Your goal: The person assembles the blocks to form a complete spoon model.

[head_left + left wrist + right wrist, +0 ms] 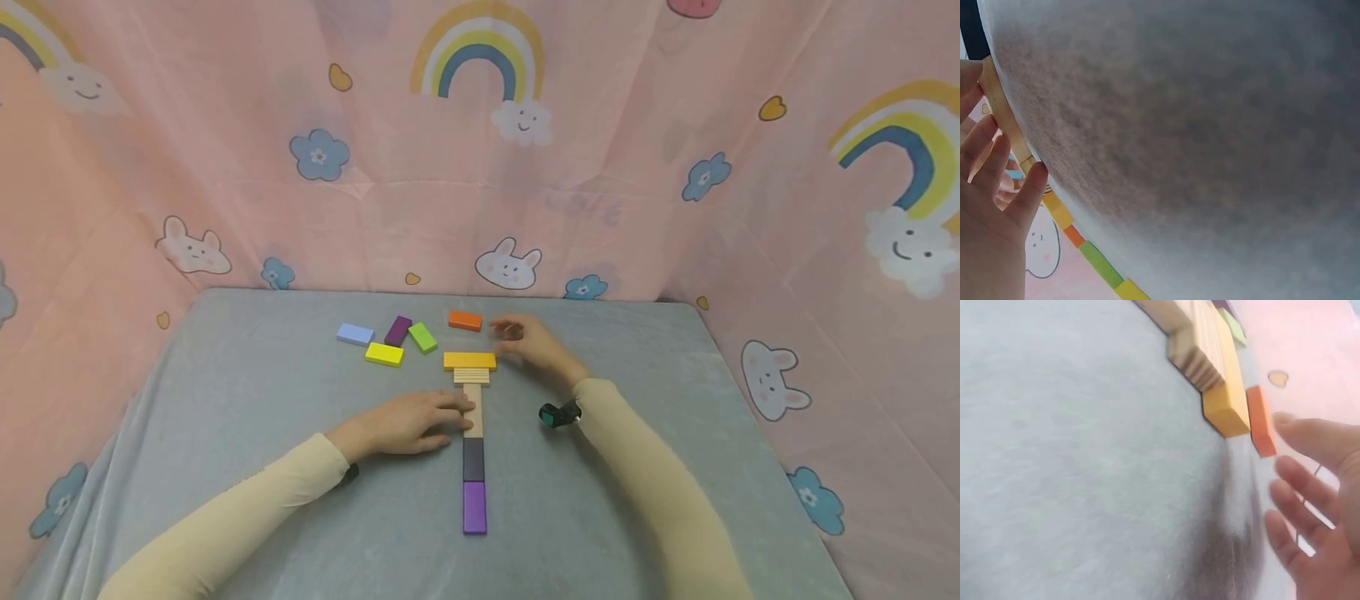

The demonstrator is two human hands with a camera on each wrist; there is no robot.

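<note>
My left hand [423,422] lies palm down with relaxed fingers, its fingertips over the plain wooden block [473,425]. That block belongs to a row on the cloth: a purple block [475,508] nearest me, a dark block [474,460] beyond it, then the plain wood, a ribbed wooden piece [471,377] and a yellow-orange block [469,360] set crosswise. Off the row's far right end, my right hand [534,343] has its fingers loosely bent and holds nothing. Its fingertips are close to an orange block [1261,422], which lies behind the yellow-orange one.
Left of the row's far end lie a light blue block [355,334], a dark purple block [398,331], a green block [423,337] and a yellow block [384,354]. Grey cloth [285,383] covers the table. A pink patterned curtain [420,200] hangs behind and at both sides.
</note>
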